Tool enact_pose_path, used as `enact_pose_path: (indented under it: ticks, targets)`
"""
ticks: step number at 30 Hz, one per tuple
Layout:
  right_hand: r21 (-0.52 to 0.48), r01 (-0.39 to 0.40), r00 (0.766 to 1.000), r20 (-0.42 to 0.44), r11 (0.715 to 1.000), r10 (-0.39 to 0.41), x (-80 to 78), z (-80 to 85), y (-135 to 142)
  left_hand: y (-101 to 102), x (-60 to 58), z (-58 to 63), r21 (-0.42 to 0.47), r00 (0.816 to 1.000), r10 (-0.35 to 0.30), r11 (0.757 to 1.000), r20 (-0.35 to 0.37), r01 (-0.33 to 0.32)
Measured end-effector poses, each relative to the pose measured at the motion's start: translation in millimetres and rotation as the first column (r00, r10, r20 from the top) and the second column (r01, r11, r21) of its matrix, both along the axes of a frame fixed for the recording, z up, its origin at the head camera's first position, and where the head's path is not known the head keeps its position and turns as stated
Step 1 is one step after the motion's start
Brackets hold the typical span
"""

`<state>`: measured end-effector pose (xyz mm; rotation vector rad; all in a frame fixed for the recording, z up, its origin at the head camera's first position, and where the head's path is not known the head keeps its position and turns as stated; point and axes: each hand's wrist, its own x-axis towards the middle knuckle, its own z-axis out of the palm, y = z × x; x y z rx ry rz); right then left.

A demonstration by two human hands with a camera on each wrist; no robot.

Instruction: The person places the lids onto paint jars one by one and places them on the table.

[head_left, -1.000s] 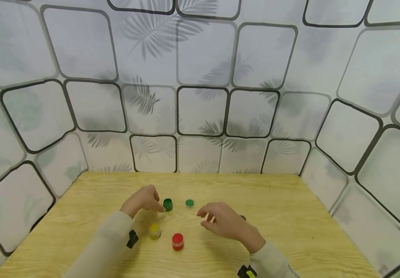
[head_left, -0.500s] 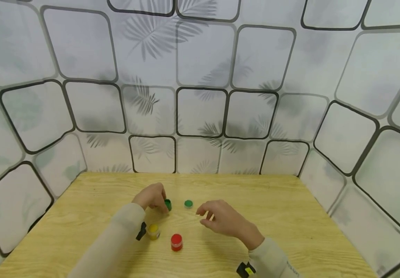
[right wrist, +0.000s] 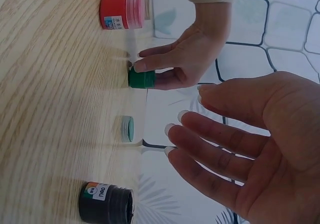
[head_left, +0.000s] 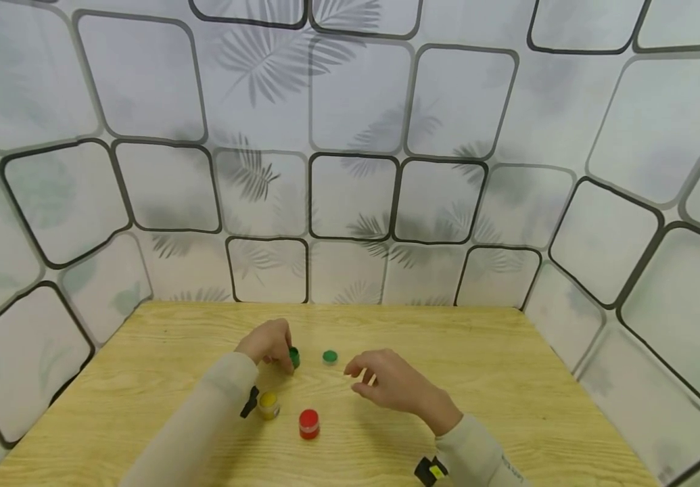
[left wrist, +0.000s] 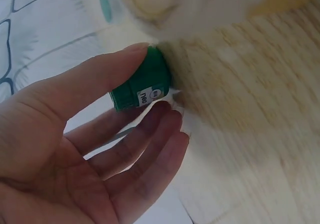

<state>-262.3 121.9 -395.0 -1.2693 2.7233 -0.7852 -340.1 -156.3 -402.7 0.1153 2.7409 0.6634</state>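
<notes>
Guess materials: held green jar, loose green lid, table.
Green jar: probably plastic, smooth, softly glossy; even colour, glass possible.
Green lid: likely plastic, translucent; pale, see-through-looking sidewall.
Table: wood or wood-look laminate, satin; grain shows, can't tell which.

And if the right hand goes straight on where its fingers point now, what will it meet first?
Probably the small green lid, which lies just ahead of the right hand in the head view. The hand's height is hard to judge, so it may pass above the lid.
</notes>
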Motion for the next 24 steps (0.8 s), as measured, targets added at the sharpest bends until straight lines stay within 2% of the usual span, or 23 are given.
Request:
enact_pose_path:
  ticks: [3,8,14,18,24]
  targets:
    - [0.001,0.002,1.0,-0.006,1.0,-0.002,-0.5,1.1,0,-1,1.8,4.1,0.016,1.0,-0.001,1.0,-0.017,0.001]
    - [-0.011,-0.003,1.0,0.003,1.0,0.003,-3.7,-0.1,2,-4,8.1,13.0,0.052,0.997,-0.039,0.998,-0.063,0.042]
    - [-0.023,0.006,0.998,0.056,1.0,-0.004,-11.8,-2.6,3,-8,20.5,27.9,0.214,0.99,-0.076,0.972,-0.116,0.1]
    - [0.01,0.024,1.0,0.02,1.0,-0.024,-18.0,-4.9,-1,-10,32.3,34.3,0.275,0.981,-0.082,0.953,-0.176,0.129]
    - [0.095,0.039,0.995,-0.091,0.995,-0.03,-26.7,-8.6,-10,-13,58.8,39.1,0.338,0.962,-0.084,0.925,-0.261,0.172]
